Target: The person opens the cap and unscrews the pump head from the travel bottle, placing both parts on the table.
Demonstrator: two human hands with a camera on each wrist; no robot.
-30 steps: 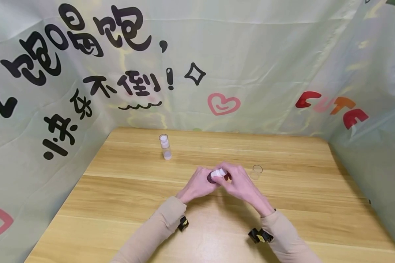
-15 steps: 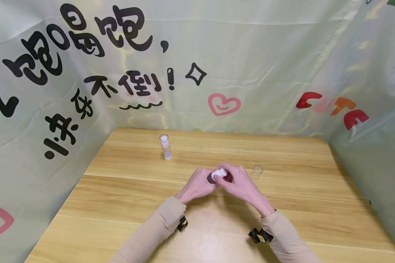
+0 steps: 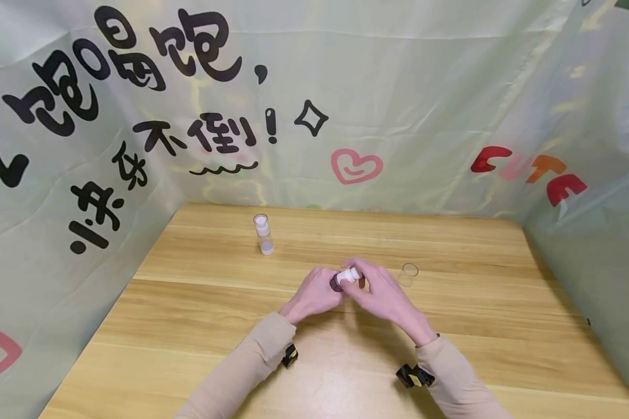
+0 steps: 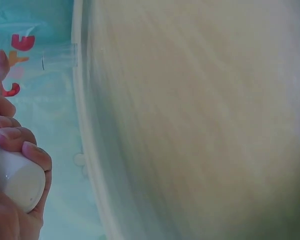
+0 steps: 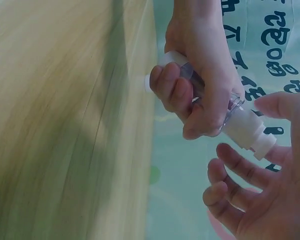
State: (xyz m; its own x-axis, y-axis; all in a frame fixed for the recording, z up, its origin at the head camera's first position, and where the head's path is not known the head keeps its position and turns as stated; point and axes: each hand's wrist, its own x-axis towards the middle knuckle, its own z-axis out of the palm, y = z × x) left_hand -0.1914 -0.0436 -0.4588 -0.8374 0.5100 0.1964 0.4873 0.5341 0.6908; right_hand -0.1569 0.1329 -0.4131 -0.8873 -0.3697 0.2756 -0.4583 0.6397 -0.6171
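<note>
Hands (image 3: 346, 291) work mid-surface (image 3: 188, 326). Obstacles: a small bottle (image 3: 264, 234) standing well apart to the far left, and a clear cap (image 3: 409, 273) just right of the hands. Printed curtain (image 3: 398, 105) walls off back and both sides. Near edge open on either side of the sleeves.

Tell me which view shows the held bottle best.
Right wrist: the bottle shows nearly whole, gripped by the left hand, white pump top toward the right hand. Head view shows only a small bit between hands; left wrist shows just its white end.
</note>
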